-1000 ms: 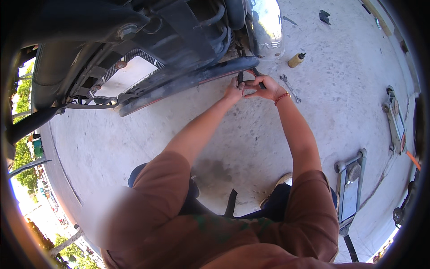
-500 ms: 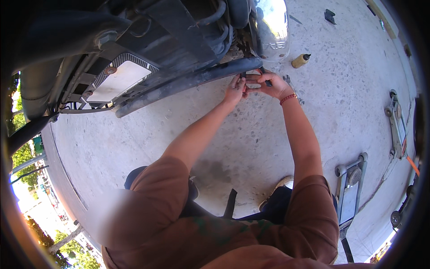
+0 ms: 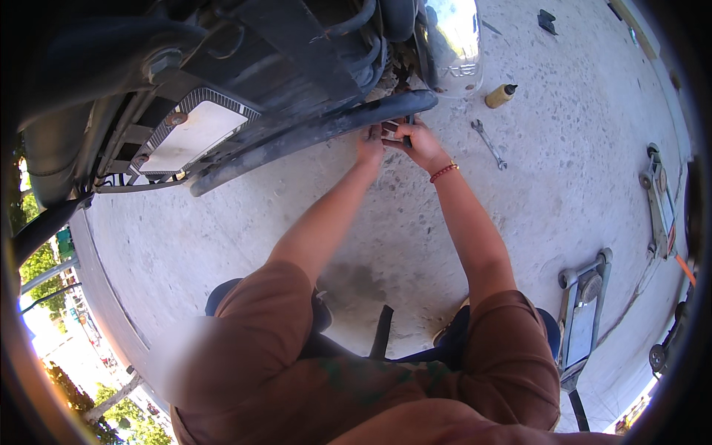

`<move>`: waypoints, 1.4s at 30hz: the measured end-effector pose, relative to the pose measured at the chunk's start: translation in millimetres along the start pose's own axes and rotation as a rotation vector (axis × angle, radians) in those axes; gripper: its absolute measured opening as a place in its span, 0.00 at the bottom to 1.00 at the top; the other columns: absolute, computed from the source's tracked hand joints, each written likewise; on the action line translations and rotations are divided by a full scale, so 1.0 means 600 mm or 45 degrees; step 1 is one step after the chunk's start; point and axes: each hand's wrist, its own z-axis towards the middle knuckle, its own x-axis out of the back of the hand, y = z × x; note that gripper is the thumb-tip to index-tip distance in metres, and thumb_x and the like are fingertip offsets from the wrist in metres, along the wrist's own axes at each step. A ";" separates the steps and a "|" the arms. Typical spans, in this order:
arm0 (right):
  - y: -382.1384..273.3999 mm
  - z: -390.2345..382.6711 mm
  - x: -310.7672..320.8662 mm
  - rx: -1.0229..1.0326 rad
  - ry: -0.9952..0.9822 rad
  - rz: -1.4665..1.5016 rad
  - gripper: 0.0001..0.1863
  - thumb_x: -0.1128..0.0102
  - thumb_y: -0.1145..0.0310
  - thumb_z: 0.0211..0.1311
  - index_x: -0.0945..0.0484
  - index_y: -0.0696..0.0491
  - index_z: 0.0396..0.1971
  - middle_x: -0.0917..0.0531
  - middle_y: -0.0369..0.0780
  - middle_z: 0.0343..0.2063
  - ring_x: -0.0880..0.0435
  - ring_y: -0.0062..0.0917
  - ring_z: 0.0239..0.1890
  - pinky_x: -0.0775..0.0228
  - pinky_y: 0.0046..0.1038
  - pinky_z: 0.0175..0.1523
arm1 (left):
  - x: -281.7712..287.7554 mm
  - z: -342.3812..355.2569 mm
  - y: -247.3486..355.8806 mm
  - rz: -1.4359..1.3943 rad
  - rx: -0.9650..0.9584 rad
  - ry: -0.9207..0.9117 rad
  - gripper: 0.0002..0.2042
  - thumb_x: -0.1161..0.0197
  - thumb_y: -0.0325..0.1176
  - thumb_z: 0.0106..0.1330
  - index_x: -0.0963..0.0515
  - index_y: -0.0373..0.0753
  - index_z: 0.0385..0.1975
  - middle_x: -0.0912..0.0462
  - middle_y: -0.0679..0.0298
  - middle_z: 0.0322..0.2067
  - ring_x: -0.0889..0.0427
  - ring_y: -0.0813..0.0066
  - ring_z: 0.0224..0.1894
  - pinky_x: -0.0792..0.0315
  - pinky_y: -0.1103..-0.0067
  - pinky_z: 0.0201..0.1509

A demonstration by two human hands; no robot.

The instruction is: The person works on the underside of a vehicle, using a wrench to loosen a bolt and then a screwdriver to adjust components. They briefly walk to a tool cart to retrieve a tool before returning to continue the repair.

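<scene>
Head view: both hands meet just under the right end of the black bar (image 3: 311,133), which runs along the lower edge of the vehicle (image 3: 289,59). The right hand (image 3: 421,146) is partly closed, its fingers curled about a dark tool (image 3: 409,133); the tool stands at the fingertips, close below the bar's end, and its exact shape is too small to make out. The left hand (image 3: 370,144) is just beside it on the left, fingers bent and pointing up at the bar's underside; whether it grips anything is hidden, so I cannot tell. The bar lies directly beyond both hands, stretching away leftward from them. On the floor (image 3: 356,237), to the right of the right hand, lies a wrench (image 3: 489,144), with a bottle (image 3: 500,96) farther off.
</scene>
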 end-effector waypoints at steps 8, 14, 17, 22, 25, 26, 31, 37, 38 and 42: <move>0.039 0.005 -0.019 0.147 0.057 -0.094 0.26 0.45 0.79 0.48 0.35 0.52 0.51 0.24 0.36 0.35 0.24 0.22 0.39 0.28 0.25 0.44 | 0.034 -0.013 0.027 0.077 0.059 -0.149 0.15 0.48 0.49 0.72 0.25 0.46 0.46 0.23 0.73 0.30 0.31 0.85 0.24 0.37 0.84 0.27; 0.076 0.011 -0.047 0.228 0.135 -0.375 0.25 0.41 0.76 0.48 0.33 0.54 0.50 0.23 0.35 0.35 0.25 0.20 0.36 0.31 0.22 0.41 | 0.085 0.066 -0.063 0.355 -0.371 -0.081 0.14 0.45 0.44 0.71 0.25 0.42 0.47 0.22 0.71 0.30 0.28 0.83 0.26 0.33 0.80 0.29; 0.086 0.015 -0.050 0.415 0.158 -0.440 0.25 0.40 0.74 0.48 0.33 0.55 0.50 0.23 0.35 0.34 0.24 0.20 0.35 0.31 0.22 0.40 | 0.089 0.076 -0.078 0.431 -0.734 -0.145 0.13 0.43 0.38 0.70 0.25 0.38 0.49 0.23 0.69 0.31 0.25 0.80 0.31 0.30 0.80 0.36; 0.055 0.027 -0.020 0.245 0.179 -0.377 0.24 0.41 0.74 0.49 0.34 0.56 0.49 0.23 0.35 0.32 0.25 0.19 0.33 0.32 0.23 0.38 | 0.078 0.047 -0.017 0.789 -0.450 -0.320 0.13 0.45 0.31 0.68 0.25 0.34 0.50 0.22 0.62 0.35 0.24 0.78 0.40 0.31 0.80 0.46; 0.059 0.032 -0.035 0.116 0.118 -0.269 0.23 0.41 0.75 0.50 0.35 0.57 0.48 0.24 0.35 0.32 0.26 0.20 0.33 0.33 0.23 0.41 | 0.096 0.049 -0.038 0.728 -0.861 -0.196 0.12 0.47 0.29 0.68 0.25 0.35 0.49 0.21 0.58 0.34 0.23 0.74 0.39 0.30 0.79 0.45; 0.062 0.031 -0.037 0.076 0.096 -0.206 0.23 0.42 0.74 0.50 0.35 0.57 0.48 0.24 0.35 0.32 0.27 0.20 0.33 0.34 0.23 0.42 | 0.094 0.044 -0.035 0.754 -0.838 -0.141 0.12 0.47 0.28 0.68 0.25 0.35 0.49 0.22 0.59 0.34 0.23 0.73 0.38 0.29 0.78 0.45; 0.056 0.031 -0.036 0.162 0.138 -0.322 0.19 0.43 0.74 0.52 0.31 0.58 0.46 0.22 0.36 0.30 0.25 0.21 0.32 0.33 0.23 0.39 | 0.097 0.049 -0.022 1.024 -0.838 -0.049 0.10 0.48 0.28 0.69 0.24 0.36 0.46 0.21 0.61 0.33 0.21 0.72 0.37 0.27 0.77 0.44; 0.079 0.065 -0.026 0.348 0.121 -0.460 0.18 0.42 0.73 0.49 0.27 0.60 0.43 0.19 0.39 0.32 0.22 0.24 0.34 0.30 0.25 0.41 | 0.122 0.113 -0.066 0.836 -0.777 -0.130 0.07 0.45 0.27 0.66 0.24 0.35 0.41 0.19 0.63 0.32 0.20 0.75 0.32 0.28 0.76 0.35; 0.082 0.073 -0.016 0.392 0.133 -0.496 0.18 0.41 0.73 0.49 0.26 0.60 0.42 0.19 0.39 0.32 0.21 0.24 0.35 0.29 0.25 0.42 | 0.114 0.107 -0.054 0.843 -0.861 -0.139 0.07 0.44 0.27 0.65 0.24 0.35 0.40 0.19 0.63 0.31 0.20 0.75 0.32 0.28 0.76 0.34; 0.078 0.072 0.006 0.427 0.196 -0.660 0.16 0.41 0.73 0.45 0.23 0.60 0.37 0.18 0.41 0.33 0.20 0.25 0.35 0.28 0.28 0.41 | 0.069 0.050 0.026 1.141 -1.072 -0.153 0.09 0.41 0.30 0.62 0.24 0.36 0.40 0.20 0.63 0.32 0.20 0.71 0.32 0.27 0.72 0.36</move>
